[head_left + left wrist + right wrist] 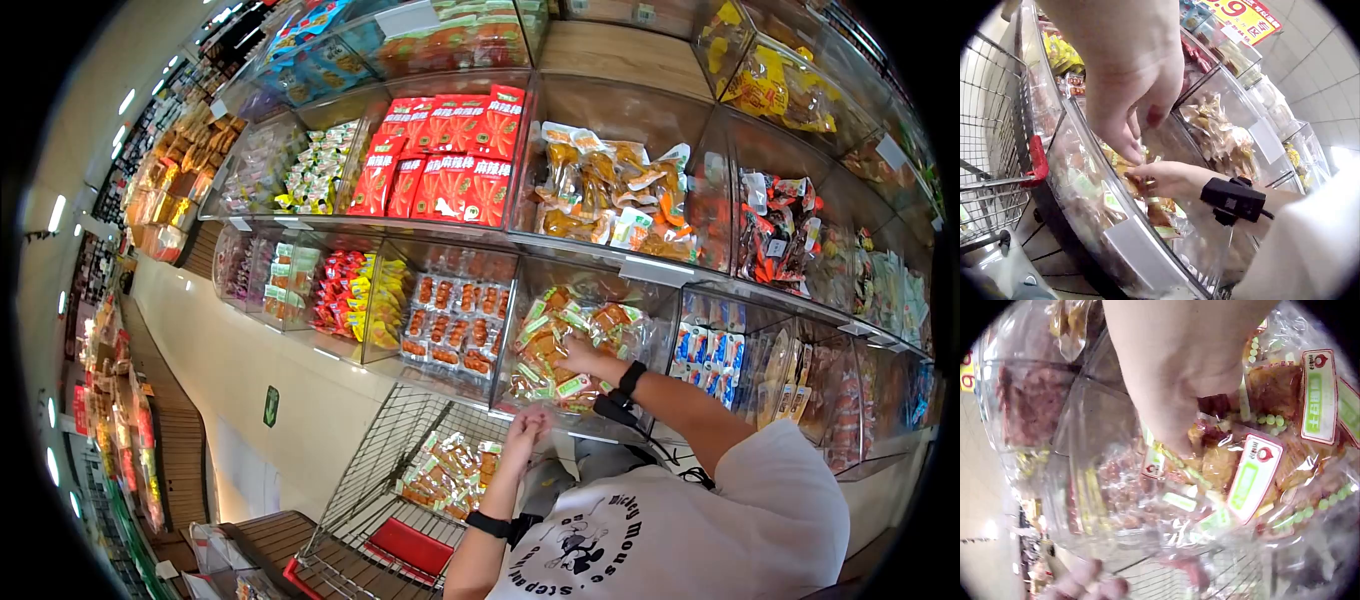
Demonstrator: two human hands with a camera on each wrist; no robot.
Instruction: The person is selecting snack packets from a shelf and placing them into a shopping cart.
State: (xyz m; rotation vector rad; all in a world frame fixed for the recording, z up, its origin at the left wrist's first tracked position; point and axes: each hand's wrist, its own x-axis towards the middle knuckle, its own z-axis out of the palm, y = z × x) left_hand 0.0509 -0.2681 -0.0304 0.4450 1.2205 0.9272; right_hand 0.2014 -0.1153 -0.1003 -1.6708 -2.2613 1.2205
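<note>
In the head view my right hand [580, 355] is down in a clear bin of clear snack packets [545, 345] with green-and-white labels. The right wrist view shows its thumb and fingers pinching a packet [1219, 465] of orange-brown food, the far fingertips hidden behind the hand. My left hand [530, 425] hangs by the bin's front edge, above the cart side. Its fingers are loosely bent with nothing between them, as the left wrist view shows that hand [1138, 106] close over the right fingers.
A wire shopping cart [365, 450] with a red flap [410, 548] stands at the left front, similar packets [450, 470] inside. Neighbouring bins hold sausage packs [455, 325] and blue-white packs [708, 360]. Red packets [440, 165] fill a bin above. A clear bin wall [1116, 194] rises in front.
</note>
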